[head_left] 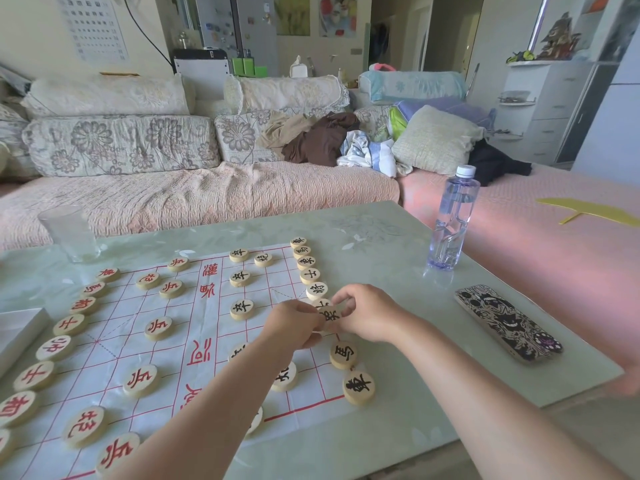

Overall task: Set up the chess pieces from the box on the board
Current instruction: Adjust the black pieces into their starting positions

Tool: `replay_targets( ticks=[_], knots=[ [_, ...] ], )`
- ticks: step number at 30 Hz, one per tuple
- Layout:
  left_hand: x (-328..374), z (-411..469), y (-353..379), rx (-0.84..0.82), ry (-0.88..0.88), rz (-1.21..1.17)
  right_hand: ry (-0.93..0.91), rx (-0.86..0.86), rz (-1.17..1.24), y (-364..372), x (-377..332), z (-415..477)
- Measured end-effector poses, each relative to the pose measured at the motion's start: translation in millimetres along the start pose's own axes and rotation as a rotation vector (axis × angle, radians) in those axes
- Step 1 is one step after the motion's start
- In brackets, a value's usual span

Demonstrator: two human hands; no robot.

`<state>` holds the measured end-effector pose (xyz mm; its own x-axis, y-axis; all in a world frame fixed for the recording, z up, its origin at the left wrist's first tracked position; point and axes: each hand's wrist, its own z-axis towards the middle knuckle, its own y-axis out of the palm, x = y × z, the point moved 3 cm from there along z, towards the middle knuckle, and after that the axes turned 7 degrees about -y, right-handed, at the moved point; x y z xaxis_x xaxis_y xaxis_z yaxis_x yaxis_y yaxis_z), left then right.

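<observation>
Discs of pale wood, the red-lettered pieces [140, 380], lie face up across the left half of the board [114, 344], as I see it from the head camera feed. At the board's near right corner sit two black-lettered pieces [358, 388], flat on its right edge line. Farther along that same right edge, about midway, the left hand [294, 323] and the right hand [367, 313] meet over one more black disc, the held piece [330, 313]. Fingertips of both hands pinch it by the rim, its face tilted toward the camera. I cannot tell whether it touches the board. Beyond the hands a file of black-lettered discs runs up the board's right edge to its far corner. A white box [17, 330] rests off the board's left edge. Right of the board, on the pale green desk [381, 244], lies a phone [507, 323] in a patterned case. A water bottle [452, 220] stands upright past the board's far right corner, a glass [69, 233] past its far left corner. A sofa [207, 192] stretches behind the board.
</observation>
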<state>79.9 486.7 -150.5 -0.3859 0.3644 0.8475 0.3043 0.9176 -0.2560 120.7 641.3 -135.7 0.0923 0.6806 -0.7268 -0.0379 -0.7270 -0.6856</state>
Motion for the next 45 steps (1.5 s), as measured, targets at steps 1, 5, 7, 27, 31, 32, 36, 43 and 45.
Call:
replay_targets(
  ticks=[1,5,7,27,31,32,36,43,45],
  knots=[
    [0.6,-1.0,-0.9,0.004,-0.002,0.013,-0.010,0.005,0.000,0.6,-0.1,-0.2],
    [-0.2,-3.2,-4.1,0.010,0.018,0.160,-0.068,-0.011,-0.061,0.9,2.7,0.3],
    [-0.2,-2.6,-3.0,0.017,0.055,0.257,-0.095,-0.042,-0.133,2.2,3.7,0.5],
    [2.8,-4.8,5.1,0.097,0.382,0.669,-0.110,-0.096,-0.247,0.8,16.6,5.0],
    [1.4,-9.4,1.2,0.122,0.400,0.700,-0.103,-0.060,-0.272,-4.9,14.3,0.1],
    [1.0,-12.0,0.0,0.131,0.420,0.716,-0.102,-0.039,-0.275,-7.1,13.9,-1.8],
    [-3.8,-25.6,-0.6,0.082,0.498,0.826,-0.097,-0.009,-0.191,-13.2,13.9,-14.2],
    [-14.1,-42.1,-0.7,0.058,0.506,0.832,-0.061,-0.154,-0.161,-8.3,18.6,-36.7],
    [-17.4,-44.6,-0.7,0.055,0.501,0.857,-0.052,-0.159,-0.154,-3.2,19.8,-37.4]
  ],
)
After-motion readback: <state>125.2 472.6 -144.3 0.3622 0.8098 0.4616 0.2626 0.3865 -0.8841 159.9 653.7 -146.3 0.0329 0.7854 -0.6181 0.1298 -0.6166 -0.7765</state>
